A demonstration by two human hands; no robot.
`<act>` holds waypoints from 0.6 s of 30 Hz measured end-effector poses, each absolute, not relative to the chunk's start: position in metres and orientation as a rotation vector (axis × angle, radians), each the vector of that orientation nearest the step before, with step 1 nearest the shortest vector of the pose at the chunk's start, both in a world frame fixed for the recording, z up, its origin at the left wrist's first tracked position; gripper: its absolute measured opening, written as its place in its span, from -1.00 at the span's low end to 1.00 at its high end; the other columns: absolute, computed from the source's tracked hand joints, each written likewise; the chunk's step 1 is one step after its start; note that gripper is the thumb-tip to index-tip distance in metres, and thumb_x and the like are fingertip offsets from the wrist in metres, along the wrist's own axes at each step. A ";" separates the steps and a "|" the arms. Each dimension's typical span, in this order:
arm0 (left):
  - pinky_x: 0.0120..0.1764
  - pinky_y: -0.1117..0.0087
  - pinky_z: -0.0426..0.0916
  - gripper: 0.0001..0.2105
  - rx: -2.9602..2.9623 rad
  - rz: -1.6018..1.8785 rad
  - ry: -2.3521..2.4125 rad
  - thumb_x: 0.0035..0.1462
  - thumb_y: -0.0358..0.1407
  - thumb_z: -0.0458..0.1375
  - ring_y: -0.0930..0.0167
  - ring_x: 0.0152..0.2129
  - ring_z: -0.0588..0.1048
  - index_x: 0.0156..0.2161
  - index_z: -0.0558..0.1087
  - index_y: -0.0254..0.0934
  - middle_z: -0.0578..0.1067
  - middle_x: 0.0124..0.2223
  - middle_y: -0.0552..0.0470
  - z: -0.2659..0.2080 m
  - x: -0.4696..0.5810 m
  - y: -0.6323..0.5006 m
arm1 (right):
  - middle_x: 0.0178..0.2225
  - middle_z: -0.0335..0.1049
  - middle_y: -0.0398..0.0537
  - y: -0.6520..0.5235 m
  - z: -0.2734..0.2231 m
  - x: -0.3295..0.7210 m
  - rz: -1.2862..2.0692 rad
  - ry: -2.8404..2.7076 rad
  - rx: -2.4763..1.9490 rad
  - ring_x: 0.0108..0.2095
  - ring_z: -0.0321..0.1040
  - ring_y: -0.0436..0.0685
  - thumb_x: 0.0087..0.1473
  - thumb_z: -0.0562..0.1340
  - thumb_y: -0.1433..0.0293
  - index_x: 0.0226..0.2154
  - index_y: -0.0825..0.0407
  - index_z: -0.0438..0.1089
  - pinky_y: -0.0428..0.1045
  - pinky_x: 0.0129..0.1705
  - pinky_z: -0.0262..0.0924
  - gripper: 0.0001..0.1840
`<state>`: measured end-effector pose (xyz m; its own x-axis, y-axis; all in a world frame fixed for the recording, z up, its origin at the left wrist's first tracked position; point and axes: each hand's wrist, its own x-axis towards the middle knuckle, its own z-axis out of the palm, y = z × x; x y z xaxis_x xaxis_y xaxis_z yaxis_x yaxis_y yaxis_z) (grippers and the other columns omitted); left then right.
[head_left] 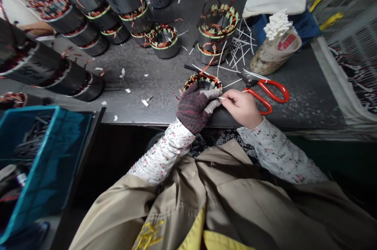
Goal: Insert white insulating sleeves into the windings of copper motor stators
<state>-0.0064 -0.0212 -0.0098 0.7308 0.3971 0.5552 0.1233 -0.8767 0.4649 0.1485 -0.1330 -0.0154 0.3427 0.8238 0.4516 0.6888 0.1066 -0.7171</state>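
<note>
Gripping the copper-wound ring, your left hand curls its fingers. Your right hand pinches a thin white strip.

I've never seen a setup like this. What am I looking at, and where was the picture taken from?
There is no machine arm here, just a person's own two hands, seen by a camera worn on the head, looking forward and down. The left hand, in a dark glove with pale fingertips, rests on a copper-wound ring. The right hand, ungloved, pinches a thin white piece beside it. On the dark table lie red-handled scissors and loose white strips, near a tub of white sticks. More wound rings stand beyond.
</note>
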 end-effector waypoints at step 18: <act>0.07 0.13 0.54 -0.78 2.639 1.125 0.355 0.41 -0.09 0.14 0.31 -0.06 0.60 -0.17 0.45 -0.21 0.62 -0.11 -0.06 -0.016 -0.016 -0.019 | -0.33 0.51 -0.01 -0.167 0.030 0.146 0.856 -1.206 -1.146 -0.35 0.43 0.12 0.24 0.31 -0.06 -0.47 -0.02 0.43 0.07 -0.33 0.36 -0.50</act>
